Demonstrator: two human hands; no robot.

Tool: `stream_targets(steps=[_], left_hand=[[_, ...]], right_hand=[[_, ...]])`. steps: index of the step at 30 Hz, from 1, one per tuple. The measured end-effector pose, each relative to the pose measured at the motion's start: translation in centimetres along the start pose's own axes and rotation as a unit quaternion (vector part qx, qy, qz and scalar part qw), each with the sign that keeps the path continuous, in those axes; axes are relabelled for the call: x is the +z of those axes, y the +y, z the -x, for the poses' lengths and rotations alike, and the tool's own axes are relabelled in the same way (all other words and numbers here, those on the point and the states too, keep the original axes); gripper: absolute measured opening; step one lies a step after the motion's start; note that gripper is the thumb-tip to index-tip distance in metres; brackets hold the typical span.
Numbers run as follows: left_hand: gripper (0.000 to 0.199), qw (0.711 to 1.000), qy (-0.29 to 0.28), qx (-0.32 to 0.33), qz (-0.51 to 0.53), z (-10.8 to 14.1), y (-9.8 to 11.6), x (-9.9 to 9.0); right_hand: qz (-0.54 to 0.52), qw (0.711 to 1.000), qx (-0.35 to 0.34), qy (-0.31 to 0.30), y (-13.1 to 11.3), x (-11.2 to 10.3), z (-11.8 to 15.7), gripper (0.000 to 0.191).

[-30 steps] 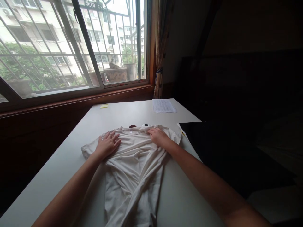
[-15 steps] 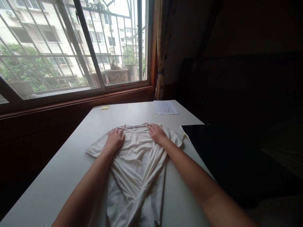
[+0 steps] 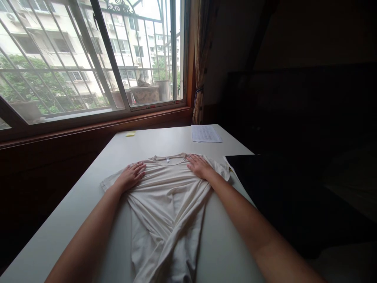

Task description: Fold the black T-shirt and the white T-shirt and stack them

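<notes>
A cream short-sleeved T-shirt (image 3: 169,188) lies on the white table with its neckline at the far side and a small label inside the collar. Creases run from both shoulders toward the middle, and its lower part is bunched and twisted. My left hand (image 3: 131,175) rests flat on the shirt near the left sleeve, fingers slightly spread. Flat on the right shoulder, beside the collar, lies my right hand (image 3: 199,166) with its fingers stretched out. Neither hand grips the cloth.
The white table (image 3: 73,220) bears printed sheets (image 3: 205,133) at the back right and a yellow sticky note (image 3: 130,134) at the back left. Dark cloth (image 3: 282,196) lies along the right edge. Beyond are a barred window and a curtain (image 3: 200,70).
My left hand has moved left and slightly nearer, drawing the left shoulder and sleeve outward. My right hand has shifted slightly right. The upper shirt is more stretched.
</notes>
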State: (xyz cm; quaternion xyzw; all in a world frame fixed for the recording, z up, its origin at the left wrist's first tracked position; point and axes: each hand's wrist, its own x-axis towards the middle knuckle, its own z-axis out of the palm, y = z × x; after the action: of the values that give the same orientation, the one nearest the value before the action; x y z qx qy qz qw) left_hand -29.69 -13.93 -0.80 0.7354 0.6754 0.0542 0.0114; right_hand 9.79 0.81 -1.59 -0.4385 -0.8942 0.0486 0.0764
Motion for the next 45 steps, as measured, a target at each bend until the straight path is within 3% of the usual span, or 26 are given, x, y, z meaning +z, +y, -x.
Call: stream_targets(steps=[7, 13, 16, 19, 22, 25, 28, 31, 34, 36, 39, 41, 45], left_hand=[[0.058, 0.997, 0.007, -0.08, -0.019, 5.1, -5.2, -0.4], [0.056, 0.987, 0.032, -0.148, -0.043, 7.8, -6.8, -0.4], [0.053, 0.98, 0.065, -0.178, -0.057, 8.3, -6.5, -0.3], [0.051, 0.969, 0.125, -0.201, -0.076, 8.5, -5.6, -0.5], [0.047, 0.965, 0.169, -0.18, -0.088, 8.7, -4.0, -1.2], [0.037, 0.981, 0.168, -0.075, -0.058, 9.1, -0.6, -2.3], [0.026, 0.983, 0.116, 0.127, 0.069, 11.0, 5.3, -4.0], [0.018, 0.956, 0.009, 0.232, 0.18, 14.4, 12.1, -6.0], [0.022, 0.946, -0.073, 0.217, 0.229, 18.1, 16.6, -6.4], [0.029, 0.959, -0.049, 0.181, 0.211, 19.9, 17.7, -5.2], [0.044, 0.97, 0.009, 0.139, 0.197, 21.9, 17.7, -2.3], [0.044, 0.97, 0.013, 0.115, 0.215, 22.8, 17.4, -0.7], [0.035, 0.96, 0.024, 0.067, 0.27, 24.8, 17.2, -0.3]], right_hand=[[0.004, 0.999, -0.012, 0.046, -0.4, -0.7, 0.8, 0.059], [-0.011, 0.992, -0.065, 0.111, -3.7, -2.6, 2.8, 0.037], [-0.056, 0.981, -0.161, 0.092, -7.0, -3.3, 5.3, 0.023], [-0.174, 0.922, -0.346, 0.016, -10.5, -3.7, 8.8, 0.027], [-0.201, 0.874, -0.442, -0.036, -12.5, -3.9, 12.2, 0.035], [-0.171, 0.868, -0.465, -0.028, -12.7, -4.1, 14.7, 0.017], [-0.157, 0.883, -0.442, 0.006, -11.7, -4.7, 16.6, 0.013], [-0.194, 0.894, -0.402, 0.034, -10.6, -5.8, 18.2, 0.013], [-0.261, 0.898, -0.35, 0.047, -9.5, -7.2, 20.0, 0.009], [-0.305, 0.897, -0.315, 0.051, -8.6, -8.0, 21.2, 0.008], [-0.341, 0.897, -0.275, 0.057, -7.1, -8.9, 23.1, 0.008], [-0.344, 0.903, -0.251, 0.059, -5.9, -9.1, 24.4, 0.009], [-0.338, 0.918, -0.204, 0.051, -4.0, -9.2, 26.5, 0.01]])
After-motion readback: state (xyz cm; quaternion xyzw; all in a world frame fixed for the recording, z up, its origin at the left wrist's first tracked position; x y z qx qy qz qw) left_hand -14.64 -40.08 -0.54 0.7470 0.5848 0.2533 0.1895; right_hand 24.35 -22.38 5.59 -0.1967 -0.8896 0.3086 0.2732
